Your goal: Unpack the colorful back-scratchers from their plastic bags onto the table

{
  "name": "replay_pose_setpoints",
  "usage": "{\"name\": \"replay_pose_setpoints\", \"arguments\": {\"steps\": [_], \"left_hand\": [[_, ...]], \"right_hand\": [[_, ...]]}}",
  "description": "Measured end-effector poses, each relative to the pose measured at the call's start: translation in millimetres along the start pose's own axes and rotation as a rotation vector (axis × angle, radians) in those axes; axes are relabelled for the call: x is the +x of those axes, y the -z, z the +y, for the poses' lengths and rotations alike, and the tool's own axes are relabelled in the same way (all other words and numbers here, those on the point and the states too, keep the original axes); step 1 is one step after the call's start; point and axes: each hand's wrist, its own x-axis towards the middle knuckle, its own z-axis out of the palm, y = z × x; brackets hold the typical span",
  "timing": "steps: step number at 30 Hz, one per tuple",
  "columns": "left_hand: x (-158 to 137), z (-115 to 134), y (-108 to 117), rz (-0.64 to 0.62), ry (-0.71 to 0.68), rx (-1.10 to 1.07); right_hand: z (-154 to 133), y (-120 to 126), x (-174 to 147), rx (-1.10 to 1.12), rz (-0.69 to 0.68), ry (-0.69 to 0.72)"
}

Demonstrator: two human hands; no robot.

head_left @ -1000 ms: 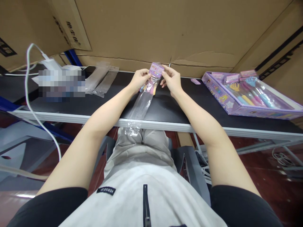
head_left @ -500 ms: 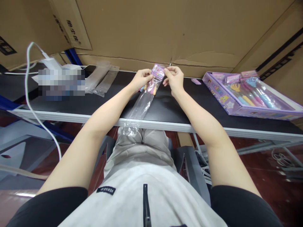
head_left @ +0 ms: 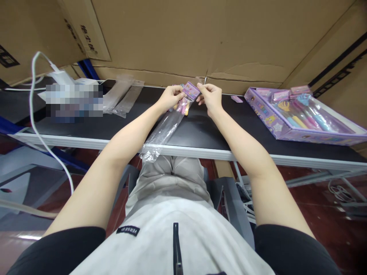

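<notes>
Over the table, my left hand (head_left: 172, 98) pinches the left edge of a small purple printed card (head_left: 191, 91) at the top of a long clear plastic bag (head_left: 164, 131). My right hand (head_left: 211, 97) is closed at the card's upper right, thumb against fingers, on what looks like the bag's thin clear film. The bag slants down toward me, and its crinkled lower end hangs over the table edge. Pink and yellow handles (head_left: 185, 109) lie beneath the card, with striped tips showing beyond my left hand. Whether these handles are inside the bag cannot be made out.
A purple display box (head_left: 286, 131) with several bagged, colourful claw-ended sticks sits on the right. A small pink piece (head_left: 236, 99) lies beside it. Flat clear bags (head_left: 130, 98) rest left, near a white cable (head_left: 34, 99). Cardboard (head_left: 172, 38) walls the back.
The purple card has shifted slightly down and turned a little. The bag's lower end has swung left. Clear film now shows above my right fingertips, and striped tips have come into sight.
</notes>
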Motion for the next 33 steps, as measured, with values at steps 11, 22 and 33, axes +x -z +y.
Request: {"name": "replay_pose_setpoints", "arguments": {"steps": [11,22,33], "left_hand": [[5.2,0.2,6.3,0.151,0.009,0.04],[9.4,-9.4,8.6,0.203,0.103,0.0],[15.8,-21.0,20.2,0.311,0.131,-0.027]], "right_hand": [[-5.7,-2.9,-5.9,-0.141,-0.086,0.138],[-16.7,-1.0,-13.1,-0.487,-0.063,0.445],[-24.6,91.4,36.1,-0.566,0.557,-0.118]]}}
